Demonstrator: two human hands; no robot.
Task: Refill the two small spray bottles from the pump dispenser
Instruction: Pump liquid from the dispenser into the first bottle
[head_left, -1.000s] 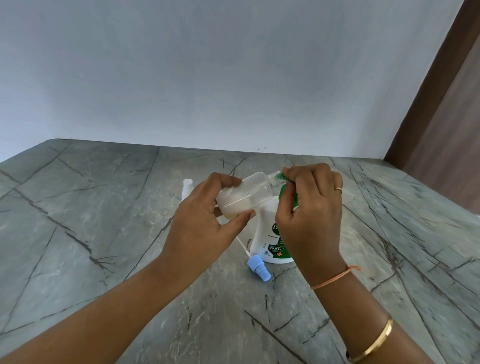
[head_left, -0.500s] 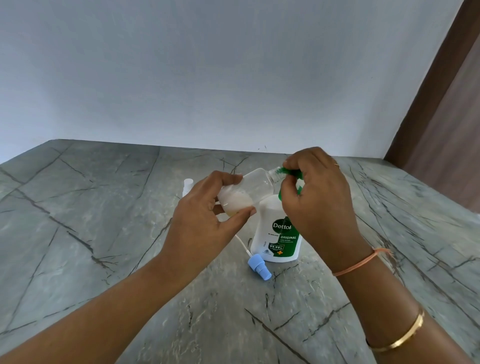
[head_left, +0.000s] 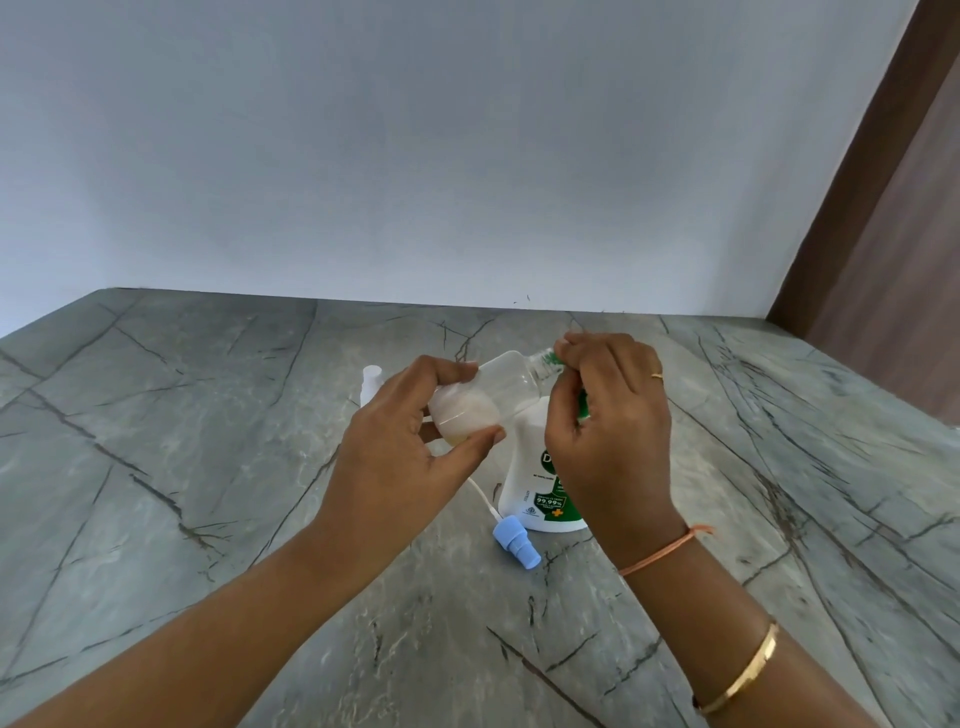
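My left hand (head_left: 410, 441) grips a small clear spray bottle (head_left: 493, 395), tilted with its open neck up to the right and whitish liquid pooled at its base. My right hand (head_left: 613, 415) is closed over the green pump head of the white pump dispenser (head_left: 535, 478), whose nozzle meets the bottle's neck. The dispenser stands on the grey marble counter (head_left: 208, 467). A blue spray cap (head_left: 514, 543) with a white dip tube lies on the counter in front of the dispenser. A second small bottle (head_left: 371, 384) stands behind my left hand, mostly hidden.
A pale wall rises behind the counter. A brown wooden panel (head_left: 893, 234) runs along the right side. My right wrist wears a thread band and a gold bangle.
My right hand rose on the pump head half a second ago and has come down again on it. The tilted bottle in my left hand stays in place.
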